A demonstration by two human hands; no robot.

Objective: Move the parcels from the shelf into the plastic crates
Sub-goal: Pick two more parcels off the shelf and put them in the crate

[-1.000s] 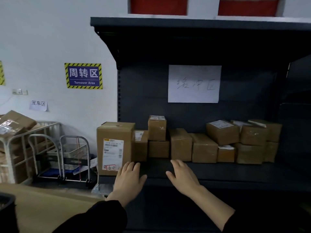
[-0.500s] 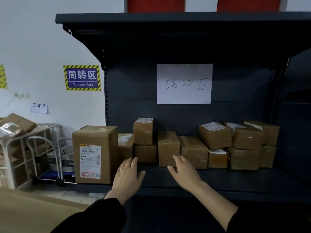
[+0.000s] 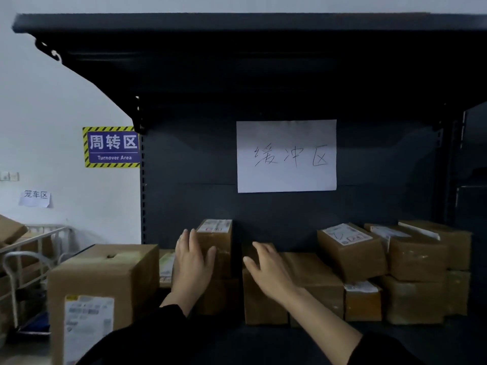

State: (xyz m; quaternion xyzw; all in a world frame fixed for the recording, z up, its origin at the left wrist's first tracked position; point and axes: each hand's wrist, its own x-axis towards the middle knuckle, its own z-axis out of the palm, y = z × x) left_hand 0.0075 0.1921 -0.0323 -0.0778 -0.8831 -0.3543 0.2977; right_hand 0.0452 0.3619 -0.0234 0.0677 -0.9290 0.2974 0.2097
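Note:
Several brown cardboard parcels stand in a row on the dark shelf [image 3: 395, 335]. A small upright parcel [image 3: 218, 242] with a white label on top sits on a lower parcel [image 3: 218, 296]. My left hand [image 3: 192, 264] lies flat against its left front, fingers apart. My right hand [image 3: 268, 270] hovers open over a tall narrow parcel [image 3: 261, 306] just to the right, holding nothing. A large box [image 3: 105, 291] with a shipping label stands at the shelf's left end. More parcels [image 3: 353, 248] are stacked at the right. No plastic crate is in view.
A white paper sign [image 3: 286, 156] hangs on the shelf's back panel; an upper shelf board [image 3: 237, 22] overhangs. At the left are a blue "Turnover Area" sign [image 3: 112, 146], a metal cage cart [image 3: 29, 248] with boxes and a hand trolley [image 3: 18, 264].
The view has closed in on the shelf. Both hands have moved forward and up from the shelf's front edge to the small stacked parcel and the tall parcel beside it.

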